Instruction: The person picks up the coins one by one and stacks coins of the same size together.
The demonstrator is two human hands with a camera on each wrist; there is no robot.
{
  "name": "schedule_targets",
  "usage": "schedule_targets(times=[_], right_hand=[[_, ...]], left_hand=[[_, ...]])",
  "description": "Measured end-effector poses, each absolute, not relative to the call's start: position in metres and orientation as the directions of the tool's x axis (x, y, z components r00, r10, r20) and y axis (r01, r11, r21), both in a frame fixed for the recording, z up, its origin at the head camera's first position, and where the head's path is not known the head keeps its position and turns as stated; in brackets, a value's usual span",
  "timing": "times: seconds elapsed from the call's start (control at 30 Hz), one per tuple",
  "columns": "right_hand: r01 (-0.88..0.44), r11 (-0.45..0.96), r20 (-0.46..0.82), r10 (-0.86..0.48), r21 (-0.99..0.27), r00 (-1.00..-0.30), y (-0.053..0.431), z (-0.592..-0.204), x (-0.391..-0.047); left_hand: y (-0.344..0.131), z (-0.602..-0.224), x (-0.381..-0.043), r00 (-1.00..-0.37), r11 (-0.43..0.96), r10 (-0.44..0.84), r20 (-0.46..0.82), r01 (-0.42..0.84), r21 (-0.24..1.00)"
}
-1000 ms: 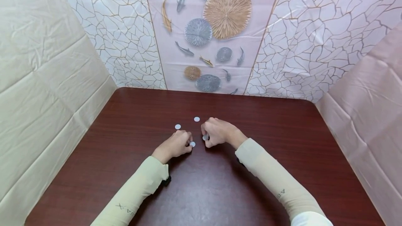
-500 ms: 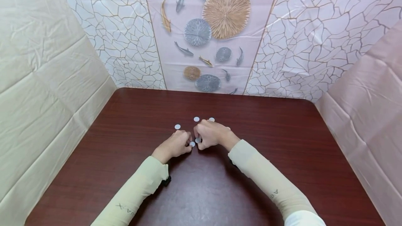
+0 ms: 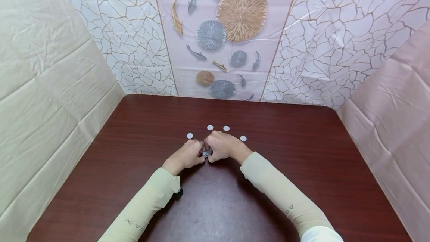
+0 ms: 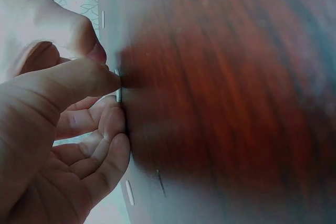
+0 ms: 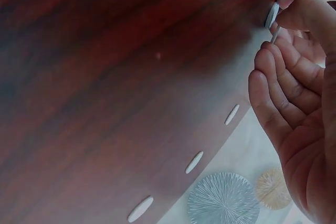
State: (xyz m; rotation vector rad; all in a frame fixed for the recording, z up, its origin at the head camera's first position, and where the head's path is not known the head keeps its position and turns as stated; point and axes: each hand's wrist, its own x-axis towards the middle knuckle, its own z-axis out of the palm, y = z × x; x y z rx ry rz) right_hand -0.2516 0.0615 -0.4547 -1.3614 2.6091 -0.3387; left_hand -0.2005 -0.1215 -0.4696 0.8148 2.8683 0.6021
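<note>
Two small white discs point(image 3: 205, 154) meet, partly overlapping, between the hands near the middle of the dark table. My left hand point(image 3: 185, 155) pinches one disc at its edge, low against the tabletop. From the other side my right hand point(image 3: 222, 146) holds the other disc between thumb and fingers. The fingertips of both hands almost touch. In the right wrist view, a white disc point(image 5: 272, 15) shows at the thumb tip, with a second thin edge beside it. Seen edge-on in the left wrist view, a disc point(image 4: 118, 94) lies under the left thumb.
Several more white discs lie flat in an arc beyond the hands: a left one point(image 3: 189, 136), two at the back point(image 3: 210, 127), and a right one point(image 3: 243, 138). A patterned cloth wall point(image 3: 242, 14) rises behind the reddish-brown table point(image 3: 285, 122); plain cloth hangs at both sides.
My right hand has moved left with its disc until it meets the disc at the left hand. Two discs behind it have come into sight. The left hand has stayed in place.
</note>
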Motion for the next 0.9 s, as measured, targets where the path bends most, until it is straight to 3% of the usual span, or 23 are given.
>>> schedule_targets(times=[0.43, 0.9], right_hand=[[-0.72, 0.579, -0.05, -0.791, -0.382, -0.61, 0.0615, -0.4605, -0.2481], [-0.699, 0.598, -0.043, -0.771, -0.392, -0.635, 0.0585, -0.4584, -0.2424]], left_hand=[[-0.1201, -0.4697, -0.2006, -0.867, 0.79, 0.498, -0.001, 0.453, 0.412], [-0.1213, -0.4685, -0.2004, -0.876, 0.796, 0.482, -0.035, 0.421, 0.435]])
